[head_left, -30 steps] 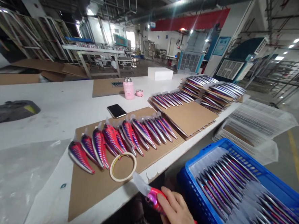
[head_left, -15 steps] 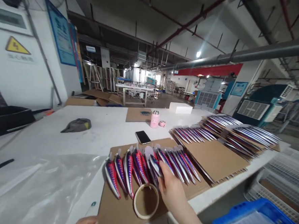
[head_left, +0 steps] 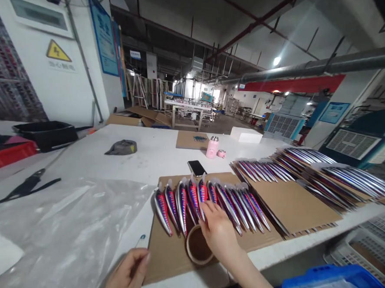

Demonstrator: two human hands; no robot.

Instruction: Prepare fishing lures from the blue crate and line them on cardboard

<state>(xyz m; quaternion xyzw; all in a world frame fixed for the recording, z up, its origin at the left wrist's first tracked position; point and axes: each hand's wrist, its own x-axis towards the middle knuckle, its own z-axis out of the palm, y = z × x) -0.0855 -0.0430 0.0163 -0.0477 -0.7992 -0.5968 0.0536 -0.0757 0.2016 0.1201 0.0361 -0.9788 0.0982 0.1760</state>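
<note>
A row of several pink-and-purple striped fishing lures [head_left: 189, 200] lies on a brown cardboard sheet [head_left: 169, 255] on the white table. My right hand [head_left: 218, 230] rests on the near ends of the middle lures with its fingers stretched out flat. Just left of its palm is a roll of tape [head_left: 199, 248], touching the hand. At the cardboard's near left corner, my left hand [head_left: 127, 274] has its fingers curled and pinches the sheet's edge.
A black phone [head_left: 196, 167] and a pink bottle [head_left: 212, 147] stand behind the lures. More lures fill cardboard sheets [head_left: 289, 206] and stacks [head_left: 340, 177] at right. A clear plastic sheet [head_left: 70, 223] and a black hand tool [head_left: 27, 186] lie at left. A blue crate [head_left: 333, 287] sits below, right.
The view swung left, away from the blue crate. My right hand carried a lure up to the row and now lies flat on it. My left hand came to the cardboard's corner.
</note>
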